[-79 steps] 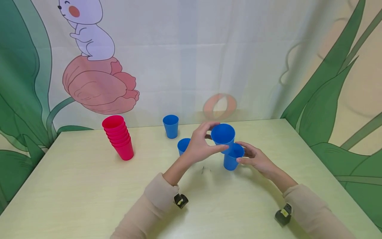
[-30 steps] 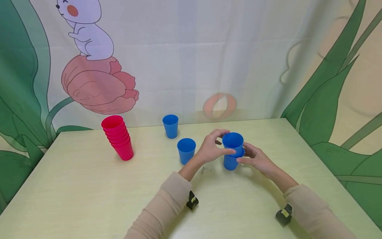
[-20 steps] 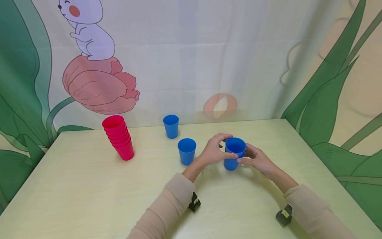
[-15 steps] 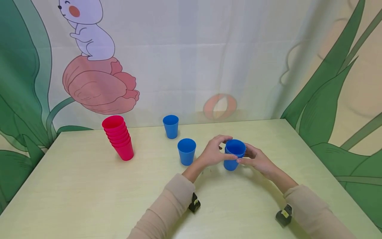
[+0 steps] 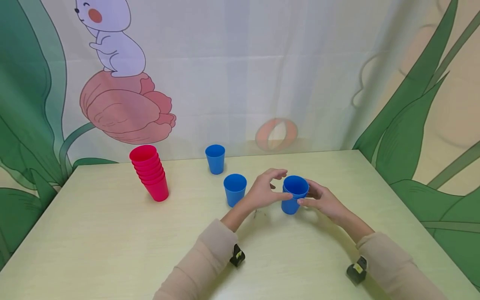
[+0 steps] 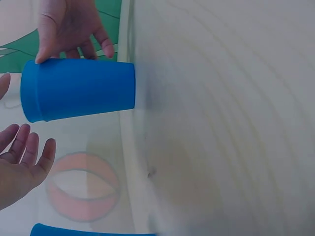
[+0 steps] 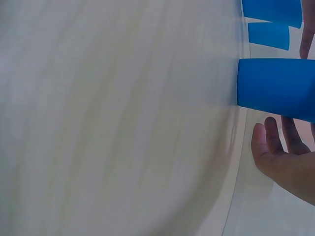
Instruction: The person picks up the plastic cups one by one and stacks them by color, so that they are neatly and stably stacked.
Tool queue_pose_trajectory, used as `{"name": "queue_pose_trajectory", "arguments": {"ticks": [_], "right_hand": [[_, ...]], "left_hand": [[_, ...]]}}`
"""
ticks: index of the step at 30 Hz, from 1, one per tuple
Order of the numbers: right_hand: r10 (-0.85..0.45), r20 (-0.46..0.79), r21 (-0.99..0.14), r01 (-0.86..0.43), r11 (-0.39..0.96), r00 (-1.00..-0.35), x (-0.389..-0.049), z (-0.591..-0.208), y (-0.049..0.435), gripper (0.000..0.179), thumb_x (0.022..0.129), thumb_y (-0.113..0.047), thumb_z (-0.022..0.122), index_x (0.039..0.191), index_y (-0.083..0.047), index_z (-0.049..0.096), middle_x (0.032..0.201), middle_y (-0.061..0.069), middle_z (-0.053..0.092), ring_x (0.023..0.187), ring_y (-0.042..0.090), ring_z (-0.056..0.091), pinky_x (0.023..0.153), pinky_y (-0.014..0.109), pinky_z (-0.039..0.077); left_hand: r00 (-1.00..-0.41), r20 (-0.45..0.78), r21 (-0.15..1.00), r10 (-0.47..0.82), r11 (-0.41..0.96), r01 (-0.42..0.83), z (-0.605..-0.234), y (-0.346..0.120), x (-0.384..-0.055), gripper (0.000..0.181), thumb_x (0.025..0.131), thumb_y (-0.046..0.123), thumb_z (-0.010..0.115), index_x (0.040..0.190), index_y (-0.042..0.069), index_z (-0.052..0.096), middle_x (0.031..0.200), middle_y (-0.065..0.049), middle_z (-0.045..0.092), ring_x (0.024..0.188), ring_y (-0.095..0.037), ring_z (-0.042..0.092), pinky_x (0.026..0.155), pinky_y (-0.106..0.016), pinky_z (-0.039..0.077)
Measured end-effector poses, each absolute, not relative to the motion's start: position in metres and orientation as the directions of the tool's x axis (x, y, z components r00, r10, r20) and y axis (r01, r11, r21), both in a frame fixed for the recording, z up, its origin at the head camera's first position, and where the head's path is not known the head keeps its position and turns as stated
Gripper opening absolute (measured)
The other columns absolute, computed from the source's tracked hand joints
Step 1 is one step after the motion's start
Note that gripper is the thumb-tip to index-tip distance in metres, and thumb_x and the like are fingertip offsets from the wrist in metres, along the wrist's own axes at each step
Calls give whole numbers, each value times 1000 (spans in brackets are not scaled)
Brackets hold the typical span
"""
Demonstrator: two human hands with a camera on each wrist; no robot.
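Observation:
Two nested blue cups (image 5: 291, 206) stand upright on the table, right of the middle, the upper one sunk nearly to its rim. My right hand (image 5: 325, 203) holds them from the right, thumb in front and fingers behind. The left wrist view shows that hand's thumb against the cups (image 6: 83, 91) near the rim. My left hand (image 5: 264, 191) is just left of the cups, fingers and thumb spread apart and nothing held; a gap shows between it and the cups in the left wrist view. In the right wrist view my right hand (image 7: 288, 160) lies along the cups (image 7: 275, 86).
One blue cup (image 5: 235, 192) stands left of my left hand, partly behind its wrist. Another blue cup (image 5: 215, 160) is farther back by the curtain. A leaning stack of several red cups (image 5: 155, 185) stands on the left of the pale table (image 5: 112, 241).
My left hand has lowered a blue cup into the one at my right hand, then let go and drawn back slightly left. The right hand has stayed in place.

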State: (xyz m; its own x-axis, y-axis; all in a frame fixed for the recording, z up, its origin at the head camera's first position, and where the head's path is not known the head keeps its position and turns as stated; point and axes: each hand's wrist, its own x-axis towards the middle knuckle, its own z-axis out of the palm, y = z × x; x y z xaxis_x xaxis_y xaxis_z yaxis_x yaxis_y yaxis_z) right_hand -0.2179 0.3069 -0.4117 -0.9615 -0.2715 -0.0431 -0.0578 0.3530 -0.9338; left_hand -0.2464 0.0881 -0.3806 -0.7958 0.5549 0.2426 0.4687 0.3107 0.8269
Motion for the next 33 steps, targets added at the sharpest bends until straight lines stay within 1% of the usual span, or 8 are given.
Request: {"name": "queue_pose_trajectory", "arguments": {"ticks": [6,9,15,19,22,28,30,33], "right_hand": [[-268,-47,-932,-54,358,-962,-217,-411,306,68,86,-22,65,141,-4,31,132,24,44,119,42,42,91,49,44],[-269,-46,-929,-57,365,-962,-217,-410,306,68,86,-23,65,141,-4,30,133,25,44,119,42,42,91,49,44],[-266,-52,-928,-52,368,-963,-216,-409,305,69,86,-23,65,142,-4,30,134,25,43,120,42,42,92,50,43],[-256,-61,-931,-37,362,-965,-217,-410,305,69,85,-23,66,142,-5,30,134,24,43,120,42,42,92,49,43],[-253,-63,-932,-34,362,-965,-218,-411,306,69,85,-23,66,142,-5,31,134,24,43,120,41,42,92,49,43],[-258,-55,-932,-43,359,-965,-219,-412,306,68,85,-22,66,141,-4,31,133,24,44,120,41,42,92,48,44],[-258,-51,-933,-46,357,-965,-218,-412,306,68,86,-21,66,141,-4,31,133,24,44,119,41,42,91,47,45],[-261,-45,-931,-54,361,-964,-218,-410,306,67,86,-20,66,141,-3,31,131,25,45,118,41,43,90,45,46]], "left_hand": [[-767,279,830,578,256,495,-372,76,-240,61,80,17,72,133,5,45,125,-12,52,114,-28,48,85,-41,49],[-755,288,833,588,235,501,-369,70,-236,59,81,16,71,133,4,45,124,-13,53,112,-28,49,84,-40,50],[-736,325,805,594,234,545,-365,57,-229,57,82,17,70,132,4,46,121,-12,55,109,-25,52,78,-26,50],[-722,362,784,590,227,578,-362,49,-224,55,82,16,70,131,4,48,119,-12,57,106,-24,53,75,-24,50],[-715,382,763,586,236,601,-360,43,-221,54,81,16,71,129,3,49,118,-12,57,105,-23,53,74,-23,50],[-701,430,715,569,259,649,-357,28,-218,54,79,14,72,127,2,51,115,-11,58,104,-26,54,73,-24,48],[-702,441,704,559,270,657,-356,22,-218,53,79,14,73,126,2,52,114,-11,59,103,-27,54,73,-26,48],[-708,449,690,545,291,662,-355,13,-220,53,78,14,73,125,2,52,113,-13,59,103,-27,54,74,-32,50]]}}
